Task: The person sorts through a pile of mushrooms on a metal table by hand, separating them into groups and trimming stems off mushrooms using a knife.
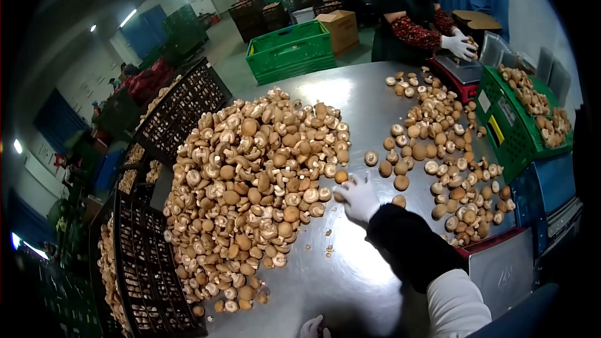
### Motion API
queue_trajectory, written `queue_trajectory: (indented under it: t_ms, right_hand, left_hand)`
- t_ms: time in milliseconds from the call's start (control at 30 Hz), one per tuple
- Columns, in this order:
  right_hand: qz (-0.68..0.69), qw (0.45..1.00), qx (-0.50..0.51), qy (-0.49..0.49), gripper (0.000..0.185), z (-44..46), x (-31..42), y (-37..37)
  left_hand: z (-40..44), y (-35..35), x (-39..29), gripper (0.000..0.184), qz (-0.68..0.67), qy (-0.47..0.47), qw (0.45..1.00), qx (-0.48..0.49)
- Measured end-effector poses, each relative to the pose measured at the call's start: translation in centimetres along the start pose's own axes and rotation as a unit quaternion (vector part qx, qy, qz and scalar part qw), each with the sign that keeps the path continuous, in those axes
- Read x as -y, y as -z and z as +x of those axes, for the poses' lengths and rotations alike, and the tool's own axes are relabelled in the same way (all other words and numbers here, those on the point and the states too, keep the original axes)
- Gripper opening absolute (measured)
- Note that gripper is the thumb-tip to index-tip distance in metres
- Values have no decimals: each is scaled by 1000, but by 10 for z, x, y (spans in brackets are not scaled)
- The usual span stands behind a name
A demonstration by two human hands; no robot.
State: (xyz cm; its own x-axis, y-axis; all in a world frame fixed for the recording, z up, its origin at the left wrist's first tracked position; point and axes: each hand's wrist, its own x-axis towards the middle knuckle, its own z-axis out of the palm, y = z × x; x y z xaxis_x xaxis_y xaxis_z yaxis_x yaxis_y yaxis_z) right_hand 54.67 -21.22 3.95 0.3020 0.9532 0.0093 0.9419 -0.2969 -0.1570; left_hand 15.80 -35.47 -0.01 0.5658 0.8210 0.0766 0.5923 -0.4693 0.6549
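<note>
The person's right hand, in a white glove, extends over the stainless-steel table at the near edge of a large heap of shiitake mushrooms. Its fingers are parted and slightly bent, just beside an orange-brown mushroom; whether they close on another cap beneath them cannot be told. This spread posture probably suits taking small, round pieces singly, without disturbing the heap. The left hand, also gloved, is cut off by the lower edge of the view, well apart from the heap; its fingers seem loosely curled, but what they hold, if anything, cannot be told.

Black mesh crates stand tilted along the heap's far side from the arm, perhaps serving as a barrier against rolling. Across a strip of metal lies a looser scatter of mushrooms, likely set apart so the two groups do not mix. Beyond it, a co-worker holds mushrooms in gloved hands over a red-bodied scale, and a green crate bearing mushrooms stands beside the scale, presumably within easy reach
</note>
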Motion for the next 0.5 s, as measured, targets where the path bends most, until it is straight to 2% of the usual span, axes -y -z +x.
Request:
queue_trajectory:
  t_ms: [67, 100, 133, 167, 200, 233, 267, 333, 367, 400, 433, 500]
  right_hand:
    - [-5, 1000, -4, -29, 33, 20, -35, 2]
    - [-64, 998, 1, -29, 25, 28, -62, -4]
    - [-20, 998, -51, -24, 19, 24, -88, -3]
    - [-9, 998, -49, -36, 14, 25, -114, 4]
    - [-22, 995, -91, -47, 14, 22, -137, 14]
    - [-60, 990, -6, -128, 17, 21, -156, 38]
    - [-157, 971, -111, -143, 22, 12, -184, 30]
    - [-216, 940, -84, -252, 23, 10, -206, 45]
    - [-237, 929, -175, -224, 21, 7, -208, 50]
    - [-175, 953, -185, -164, 19, 2, -207, 52]
    - [-112, 969, -193, -104, 17, -3, -175, 74]
    - [-21, 950, -303, 74, 13, -16, -125, 60]
  left_hand:
    - [0, 1, -4, 43, 6, 4, 1000, 2]
    - [0, 2, -5, 42, 15, 9, 1000, 12]
    - [1, 4, -6, 42, 24, 13, 999, 20]
    - [3, 5, -6, 42, 23, 14, 999, 17]
    - [4, 5, -7, 41, 26, 11, 999, 19]
    - [2, 5, -8, 41, 30, 10, 999, 24]
    - [1, 5, -7, 41, 29, 14, 999, 23]
    - [2, 3, -3, 40, 12, 3, 1000, 23]
    - [2, 3, -1, 40, 9, 3, 1000, 22]
    - [3, 3, 1, 40, 10, -3, 1000, 25]
    - [2, 2, 2, 40, 11, -9, 999, 29]
    - [-1, -5, 7, 41, -1, -33, 999, 10]
